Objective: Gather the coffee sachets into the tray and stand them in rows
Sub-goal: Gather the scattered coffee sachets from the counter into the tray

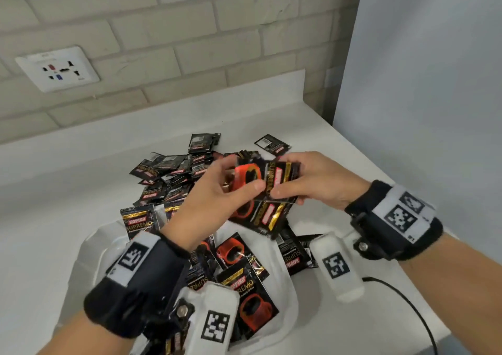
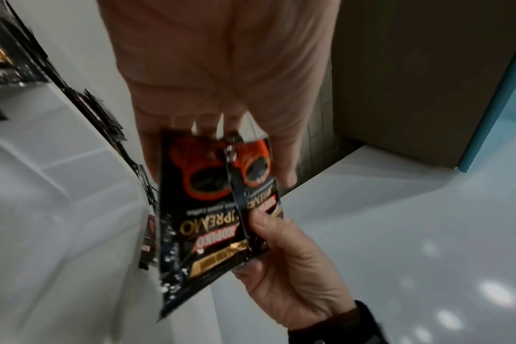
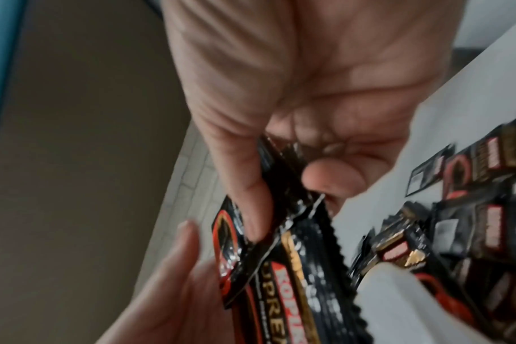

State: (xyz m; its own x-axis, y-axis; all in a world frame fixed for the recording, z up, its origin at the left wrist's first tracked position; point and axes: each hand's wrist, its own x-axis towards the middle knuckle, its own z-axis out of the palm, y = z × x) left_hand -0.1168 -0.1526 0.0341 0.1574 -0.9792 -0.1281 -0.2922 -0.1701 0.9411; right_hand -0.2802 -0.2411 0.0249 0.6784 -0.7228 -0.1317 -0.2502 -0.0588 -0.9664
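Black Kopiko coffee sachets point(image 1: 173, 172) lie heaped on the white counter beyond a white tray point(image 1: 89, 251). More sachets point(image 1: 244, 286) lie loose in the tray, and one point(image 1: 137, 223) stands at its far left rim. Above the tray both hands hold a small bunch of sachets point(image 1: 271, 189). My left hand point(image 1: 241, 175) grips the bunch from the left, thumb on the front. My right hand point(image 1: 282, 176) pinches a sachet point(image 3: 295, 256) between thumb and fingers. In the left wrist view, two sachets point(image 2: 198, 197) overlap in the grip.
A lone sachet point(image 1: 273, 144) lies face down at the far right of the pile. A wall socket point(image 1: 58, 68) sits on the brick wall at the left. A black cable point(image 1: 407, 300) runs over the counter's right edge, and a pale wall point(image 1: 421, 82) rises beyond it.
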